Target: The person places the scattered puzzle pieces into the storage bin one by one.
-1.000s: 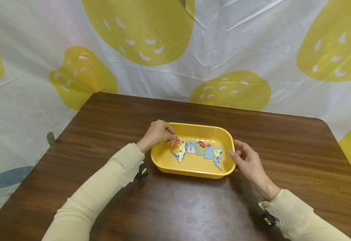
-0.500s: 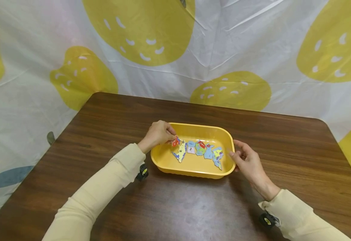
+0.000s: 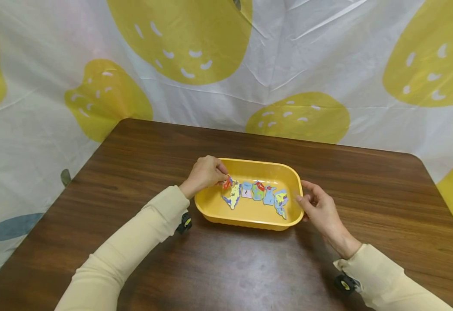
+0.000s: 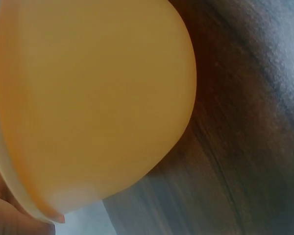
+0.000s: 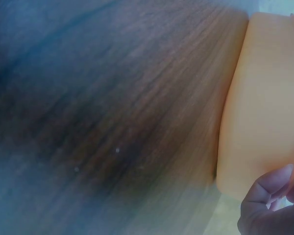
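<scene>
A shallow yellow tray point(image 3: 255, 218) with rounded corners stands on the table in the head view. Over its left end, my left hand point(image 3: 205, 175) pinches a small red and purple flat piece point(image 3: 227, 183) with an irregular outline, like a map puzzle piece. It overlaps a yellow and purple piece point(image 3: 232, 196) in the tray. My right hand point(image 3: 321, 211) holds the tray's right end by the rim, thumb and fingers on it. In the right wrist view, the right thumb point(image 5: 272, 183) lies against the tray's outer wall. The left wrist view hides the pinched piece behind the tray wall.
Several more flat pieces lie in a row across the tray: a blue and pink one point(image 3: 247, 190), a green and red one point(image 3: 258, 191), a light blue one point(image 3: 269, 196) and a yellow and blue one point(image 3: 281, 202). Beneath is a dark wooden table point(image 3: 164, 147), backed by a patterned curtain point(image 3: 226, 95).
My left hand shifts very slightly to the right with the red piece. The right hand and the tray stay where they are.
</scene>
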`<action>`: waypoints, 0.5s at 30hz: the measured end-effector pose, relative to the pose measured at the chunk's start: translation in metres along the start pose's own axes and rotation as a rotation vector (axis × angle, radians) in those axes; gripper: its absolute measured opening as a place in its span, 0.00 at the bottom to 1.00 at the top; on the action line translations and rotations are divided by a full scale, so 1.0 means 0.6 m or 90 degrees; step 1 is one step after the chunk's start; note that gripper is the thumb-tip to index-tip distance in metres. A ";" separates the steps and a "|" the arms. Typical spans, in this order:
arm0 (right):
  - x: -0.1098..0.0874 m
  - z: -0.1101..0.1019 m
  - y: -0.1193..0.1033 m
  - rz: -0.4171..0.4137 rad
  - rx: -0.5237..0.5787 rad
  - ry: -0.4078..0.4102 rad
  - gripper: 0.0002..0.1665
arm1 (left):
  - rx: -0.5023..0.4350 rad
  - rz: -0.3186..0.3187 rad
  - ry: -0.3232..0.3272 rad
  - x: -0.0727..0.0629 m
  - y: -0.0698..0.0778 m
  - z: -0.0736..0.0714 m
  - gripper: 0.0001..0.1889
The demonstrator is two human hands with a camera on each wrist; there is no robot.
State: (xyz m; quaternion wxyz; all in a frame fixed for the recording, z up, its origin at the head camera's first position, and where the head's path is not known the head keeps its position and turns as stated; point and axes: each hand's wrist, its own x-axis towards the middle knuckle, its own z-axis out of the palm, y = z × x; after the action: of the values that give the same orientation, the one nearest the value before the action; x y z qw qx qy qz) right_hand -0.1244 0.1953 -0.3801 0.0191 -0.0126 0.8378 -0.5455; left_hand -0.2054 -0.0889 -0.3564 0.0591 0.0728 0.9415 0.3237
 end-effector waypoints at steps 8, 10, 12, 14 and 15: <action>0.001 -0.001 0.001 0.007 -0.001 -0.005 0.28 | 0.027 -0.001 0.006 0.001 0.001 0.004 0.05; 0.002 -0.001 0.001 0.005 -0.001 -0.004 0.28 | 0.029 -0.001 0.007 0.000 0.002 0.004 0.05; 0.001 -0.001 0.001 0.004 0.000 -0.002 0.28 | 0.029 -0.001 0.008 -0.001 0.003 0.004 0.05; 0.001 -0.001 0.001 0.003 0.002 -0.002 0.28 | 0.030 -0.003 0.008 -0.002 0.004 0.004 0.05; 0.001 -0.001 0.000 0.003 0.003 -0.002 0.28 | 0.030 -0.005 0.008 -0.002 0.004 0.004 0.05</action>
State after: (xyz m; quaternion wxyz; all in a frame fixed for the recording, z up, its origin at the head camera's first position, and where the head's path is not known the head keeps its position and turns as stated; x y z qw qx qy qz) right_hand -0.1247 0.1957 -0.3801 0.0213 -0.0115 0.8364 -0.5476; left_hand -0.2036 -0.0856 -0.3567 0.0525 0.0686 0.9495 0.3017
